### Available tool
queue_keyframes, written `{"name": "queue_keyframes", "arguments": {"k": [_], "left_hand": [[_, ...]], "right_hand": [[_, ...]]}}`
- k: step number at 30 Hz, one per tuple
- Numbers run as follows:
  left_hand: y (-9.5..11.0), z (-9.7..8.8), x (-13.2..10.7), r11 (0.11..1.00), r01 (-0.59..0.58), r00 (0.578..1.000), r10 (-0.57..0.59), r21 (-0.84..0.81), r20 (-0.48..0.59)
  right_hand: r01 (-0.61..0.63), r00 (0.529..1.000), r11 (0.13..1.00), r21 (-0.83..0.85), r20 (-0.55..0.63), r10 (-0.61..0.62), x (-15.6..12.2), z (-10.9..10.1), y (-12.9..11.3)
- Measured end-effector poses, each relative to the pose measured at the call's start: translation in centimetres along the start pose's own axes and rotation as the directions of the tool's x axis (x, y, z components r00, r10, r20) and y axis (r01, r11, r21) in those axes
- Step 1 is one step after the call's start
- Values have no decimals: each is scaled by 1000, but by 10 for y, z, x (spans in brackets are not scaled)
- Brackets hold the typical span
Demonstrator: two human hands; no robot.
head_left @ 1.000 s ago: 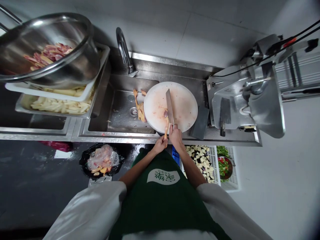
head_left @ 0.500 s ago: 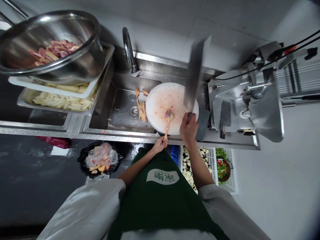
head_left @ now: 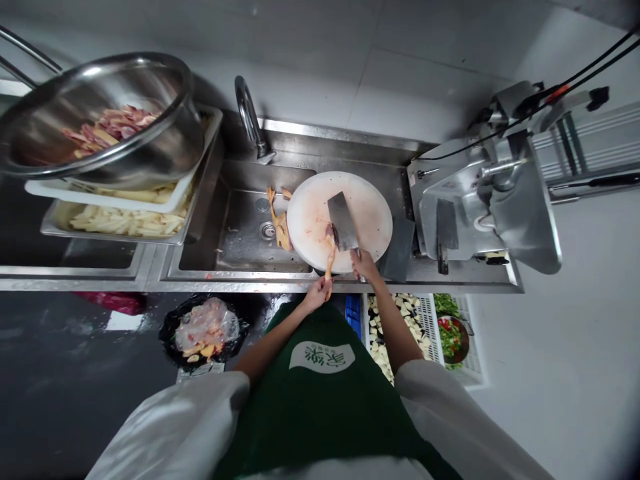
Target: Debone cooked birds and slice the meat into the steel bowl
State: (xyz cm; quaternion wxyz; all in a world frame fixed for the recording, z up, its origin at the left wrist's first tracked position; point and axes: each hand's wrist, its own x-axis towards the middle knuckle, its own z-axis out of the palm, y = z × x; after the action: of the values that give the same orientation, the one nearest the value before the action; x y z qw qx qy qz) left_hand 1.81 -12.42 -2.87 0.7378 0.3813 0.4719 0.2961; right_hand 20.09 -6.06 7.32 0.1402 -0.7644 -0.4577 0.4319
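Steel worktop (head_left: 465,285) runs across mid-frame; it looks wet around the sink (head_left: 235,250), so whatever gets knocked off the board could slide in there. Big metal bowl (head_left: 155,160), upper left, sits tilted on a white tray (head_left: 97,195); a bump could tip the cut meat out, the uneven perch being the cause. Round chopping board (head_left: 373,213), centre of frame, overlaps the sink's right side; a hard off-centre blow might rock or shift it. Cleaver (head_left: 344,220) slants over the board's middle, blade face showing, edge at or right beside the meat; contact can't be told. Right hand (head_left: 365,265) is closed around its handle, lower right of the board; a greasy grip could let the blade twist. Left hand (head_left: 317,293), below the board's front edge, pinches the thin end of the poultry leg (head_left: 331,257), whose thick end lies on the board, left of the blade. Main risk: the leg is slim and probably slick, held at one end only, so it may roll under a chop and throw the cut toward the pinching fingers.
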Motion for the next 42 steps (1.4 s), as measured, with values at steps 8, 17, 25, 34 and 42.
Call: {"name": "queue_keyframes", "arguments": {"k": [8,17,25,34,42], "left_hand": [[4,4,-4,998,20,999,-21,-54,-24],[7,10,-7,997,9,998,-14,-79,-66],[21,-4,-9,961,-52,989,13,-272,-146],[45,-47,-26,947,-18,973,-57,-320,-223],[136,-104,3,990,38,999,-37,-137,14]], "right_hand": [[137,938,950,-282,-271,-216,-29,-20,-43],[38,954,937,-347,-268,-138,-43,18,-51],[-44,999,991,-129,-20,42,-31,0,25],[39,968,916,-399,-213,-134,-18,-14,-3],[32,990,864,-502,-105,-98,-12,-25,15]]}}
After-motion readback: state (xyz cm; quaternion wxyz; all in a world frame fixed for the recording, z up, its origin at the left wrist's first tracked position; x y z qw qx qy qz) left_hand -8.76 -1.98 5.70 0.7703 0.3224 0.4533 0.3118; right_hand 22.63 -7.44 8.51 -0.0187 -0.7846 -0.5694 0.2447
